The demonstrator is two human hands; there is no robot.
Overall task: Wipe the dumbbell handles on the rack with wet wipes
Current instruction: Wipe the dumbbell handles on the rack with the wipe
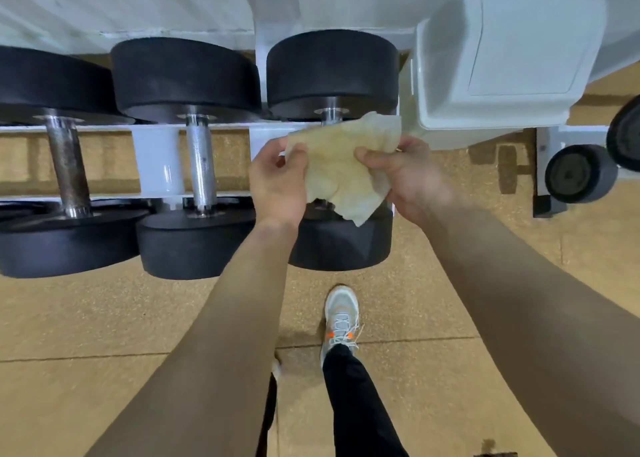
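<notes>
Head view, looking down on the white metal rack (159,159) w/ three black rubber-headed dumbbells lying side by side. All three handles have the long axis running away from the person, i.e. top to bottom in the picture.

Far left is the dark, rust-spotted steel handle (67,166). Next to it is the bright knurled steel handle (201,166). Both are bare, no hand on them.

Then comes the left hand (277,183): its fingers and thumb pinch the left edge of the crumpled pale-yellow wet wipe (343,166). The wet wipe is spread btw. both hands and hangs right over the third handle (332,112). Only a short steel stub of it shows, near the far head; the rest is hidden behind the wipe. Whether the wipe already touches this handle, I cannot tell. The right hand (408,179) grips the right edge, fingers curled around it.

So the key relation: the third handle lies straight under the wet wipe, btw. the two hands, approx. equally near to each. I judge the next move needs the wipe brought down and wrapped around this handle, then slid along its axis. For the two handles on the left, the left hand is the nearer one.

Right of the hands stands a white plastic lidded bin (502,58), and at the far right a small dark dumbbell (581,174).
</notes>
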